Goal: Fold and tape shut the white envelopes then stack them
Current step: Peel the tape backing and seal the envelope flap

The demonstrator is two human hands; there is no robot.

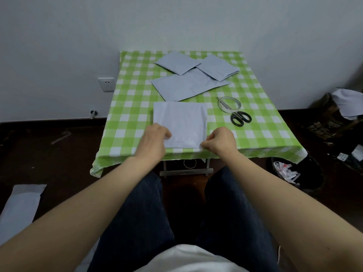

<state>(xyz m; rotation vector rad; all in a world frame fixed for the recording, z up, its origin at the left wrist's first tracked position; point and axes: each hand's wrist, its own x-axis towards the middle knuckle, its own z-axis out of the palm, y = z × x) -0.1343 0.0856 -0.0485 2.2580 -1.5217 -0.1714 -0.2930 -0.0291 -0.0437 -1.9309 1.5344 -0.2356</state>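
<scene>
A white envelope (pixel 181 120) lies folded near the front edge of the green checked table (pixel 129 107). My left hand (pixel 155 140) rests on its near left corner with curled fingers; whether it grips the paper I cannot tell. My right hand (pixel 221 142) pinches the near right corner. Farther back lies a larger unfolded envelope (pixel 186 85). Behind it are two folded envelopes, one on the left (pixel 176 62) and one on the right (pixel 217 67).
A clear tape roll (pixel 228 104) and black-handled scissors (pixel 240 117) sit to the right of the envelope. A black bin (pixel 294 175) with scraps stands on the floor at right. More white envelopes (pixel 19 205) lie on the floor at left.
</scene>
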